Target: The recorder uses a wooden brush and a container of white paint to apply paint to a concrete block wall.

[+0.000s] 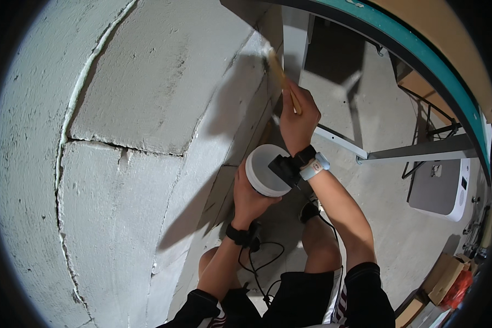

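My left hand [249,201] is wrapped around the side of a round white tub [257,183], its open top facing up. The tub's inside looks pale, and a black wrist device on my right arm covers part of the rim. In my right hand [300,119] is a brush with a wooden handle [278,71], pointing up and away. Its whitish tip is at the far edge of the grey-white block wall [142,104]; glare there hides whether the bristles touch. Cracked joints run across the wall, with a ragged pale bead along one of them.
Grey metal frame bars [421,150] stand on the concrete floor [388,197] at right. A teal-edged curved board [464,82] arches overhead. Farther right are a grey and white box-shaped appliance [437,186] and cardboard boxes [440,279] with red plastic. A black cable [281,251] loops between my legs.
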A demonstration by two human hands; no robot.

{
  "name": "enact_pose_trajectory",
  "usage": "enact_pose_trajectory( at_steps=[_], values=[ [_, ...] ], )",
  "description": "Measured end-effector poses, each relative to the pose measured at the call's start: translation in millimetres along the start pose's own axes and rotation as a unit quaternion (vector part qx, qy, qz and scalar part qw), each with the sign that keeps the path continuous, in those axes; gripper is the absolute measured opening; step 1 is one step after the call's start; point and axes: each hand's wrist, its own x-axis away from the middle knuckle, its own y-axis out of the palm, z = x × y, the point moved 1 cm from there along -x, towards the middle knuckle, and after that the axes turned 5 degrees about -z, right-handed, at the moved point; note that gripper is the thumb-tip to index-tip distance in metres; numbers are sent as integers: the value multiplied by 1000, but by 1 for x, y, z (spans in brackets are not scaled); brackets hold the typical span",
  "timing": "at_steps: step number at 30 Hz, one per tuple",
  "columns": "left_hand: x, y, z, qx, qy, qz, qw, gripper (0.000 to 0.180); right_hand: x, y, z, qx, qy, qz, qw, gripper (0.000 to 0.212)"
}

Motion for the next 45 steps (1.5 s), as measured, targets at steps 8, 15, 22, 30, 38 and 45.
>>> enact_pose_trajectory(
  at_steps=[8, 15, 22, 30, 38, 45],
  values=[
    [0, 0, 8, -23, -1, 0, 1000, 108, 9, 11, 10, 26, -11, -20, 999, 26],
    [3, 0, 9, -35, -5, -4, 999, 107, 14, 0, 11, 49, 4, -45, 998, 25],
    [5, 0, 8, -26, -7, -6, 1000, 108, 15, 13, 4, 40, 34, -64, 997, 26],
    [7, -1, 7, -7, -8, -25, 1000, 108, 13, 11, 17, 50, -46, -6, 998, 25],
    [9, 2, 7, -40, 6, -10, 999, 104, 21, 15, 31, 57, 1, -62, 996, 28],
    [6, 4, 12, -21, -8, -9, 1000, 104, 19, 20, 29, 54, -33, -4, 998, 27]
  ],
)
